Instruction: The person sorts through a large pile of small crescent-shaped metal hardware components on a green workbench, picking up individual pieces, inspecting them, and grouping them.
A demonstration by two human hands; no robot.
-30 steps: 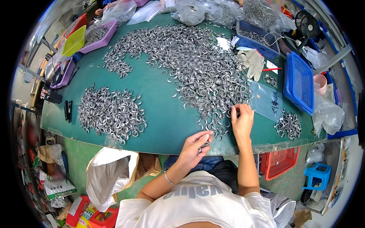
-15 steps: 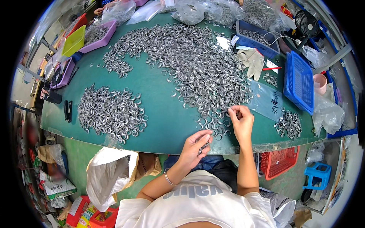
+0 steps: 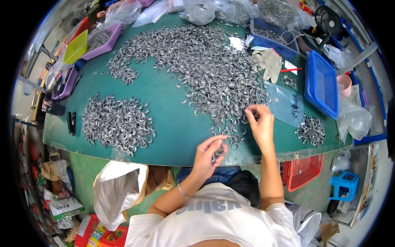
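My left hand (image 3: 204, 159) is curled around several small grey metal rings (image 3: 218, 153), held just above the table's near edge. At the near right end of a large heap of rings (image 3: 214, 70), my right hand (image 3: 262, 126) has its thumb and forefinger bent close together; what they grip, if anything, is too small to make out. Between the two hands lie loosely scattered rings (image 3: 233, 140). A second heap of rings (image 3: 119, 123) sits on the left of the green table (image 3: 175, 138), and a smaller ring pile (image 3: 310, 131) on the right.
A clear plastic bag (image 3: 286, 105), a pale glove (image 3: 268, 64) and a red pen (image 3: 291, 70) lie right of the heap. Blue baskets (image 3: 321, 86) stand at the right edge. Purple and green trays (image 3: 76, 47) are far left. Below the edge are an open sack (image 3: 119, 189) and red basket (image 3: 304, 171).
The view has shifted slightly. My right hand has moved a little up and left along the heap's edge, its thumb and forefinger still bent. More rings show in my left hand's curled fingers.
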